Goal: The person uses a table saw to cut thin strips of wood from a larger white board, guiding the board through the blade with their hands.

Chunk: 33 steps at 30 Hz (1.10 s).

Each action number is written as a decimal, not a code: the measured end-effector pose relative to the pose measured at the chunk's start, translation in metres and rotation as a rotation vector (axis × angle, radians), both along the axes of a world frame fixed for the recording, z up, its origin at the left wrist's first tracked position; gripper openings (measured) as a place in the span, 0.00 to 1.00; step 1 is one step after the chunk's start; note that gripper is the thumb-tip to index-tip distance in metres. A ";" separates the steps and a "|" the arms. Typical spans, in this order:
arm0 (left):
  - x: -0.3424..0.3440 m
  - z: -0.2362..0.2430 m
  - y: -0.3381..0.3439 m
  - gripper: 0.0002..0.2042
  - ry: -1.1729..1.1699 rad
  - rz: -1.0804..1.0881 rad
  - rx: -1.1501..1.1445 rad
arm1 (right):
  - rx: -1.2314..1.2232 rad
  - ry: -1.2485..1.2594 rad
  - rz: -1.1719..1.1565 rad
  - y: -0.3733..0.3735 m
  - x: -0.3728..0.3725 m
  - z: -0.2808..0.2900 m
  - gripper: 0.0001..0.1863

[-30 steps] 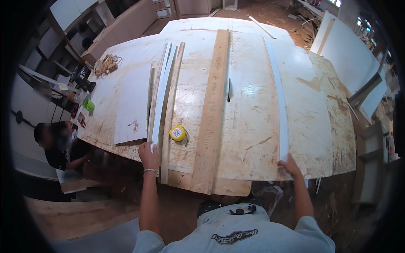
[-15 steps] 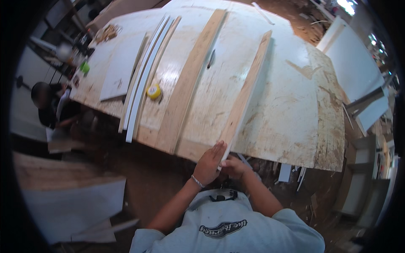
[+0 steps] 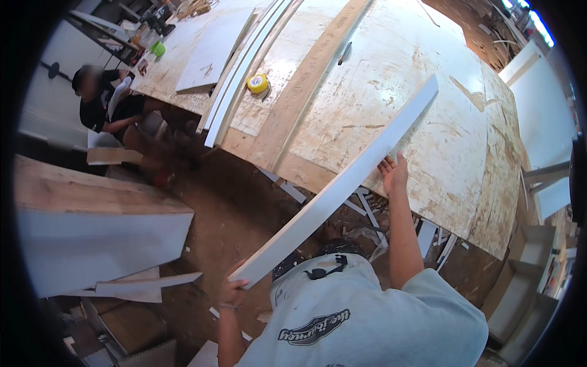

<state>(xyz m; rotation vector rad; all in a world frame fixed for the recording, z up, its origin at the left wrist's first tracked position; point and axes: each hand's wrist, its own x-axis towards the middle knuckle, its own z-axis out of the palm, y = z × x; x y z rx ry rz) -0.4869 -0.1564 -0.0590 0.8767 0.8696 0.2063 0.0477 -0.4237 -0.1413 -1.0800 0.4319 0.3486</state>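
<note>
A long white board (image 3: 342, 183) lies diagonally across the view, from near my body out over the worktable (image 3: 446, 159). My left hand (image 3: 237, 281) grips its near end, low at the left of my shirt. My right hand (image 3: 392, 171) holds it farther along from beneath, fingers partly hidden under it near the table edge. Several narrow strips (image 3: 241, 73), a wide plywood strip (image 3: 302, 92) and a yellow tape measure (image 3: 257, 84) lie on the tabletop, with a thin dark tool (image 3: 345, 53) beside the wide strip.
A seated person (image 3: 98, 104) works at the table's left. A large wood-and-white panel (image 3: 104, 238) stands at lower left. Offcuts (image 3: 367, 214) lie below the table. Shelving units (image 3: 513, 287) and a leaning white panel (image 3: 538, 116) are at the right. A green cup (image 3: 157, 49) sits at back left.
The board has turned from wood face up to white face up and swung diagonally. My left hand has moved down-left with its end; my right hand has moved forward along it. The view has shifted.
</note>
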 end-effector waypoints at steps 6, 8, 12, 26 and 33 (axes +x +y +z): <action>-0.160 0.024 0.001 0.35 0.149 0.591 0.200 | -0.412 -0.109 0.309 0.021 -0.074 -0.024 0.22; -0.222 0.023 0.002 0.36 0.172 0.649 0.222 | -0.660 -0.290 0.513 0.025 -0.119 -0.040 0.19; -0.224 0.059 0.025 0.37 0.089 0.654 0.172 | -1.096 -1.229 0.599 0.072 -0.175 -0.035 0.19; -0.166 0.181 0.085 0.43 0.160 0.503 0.297 | -1.612 -1.378 0.596 0.254 -0.098 -0.042 0.28; -0.159 0.133 0.103 0.36 0.155 0.527 0.221 | -0.862 -0.890 0.680 0.168 -0.244 -0.045 0.30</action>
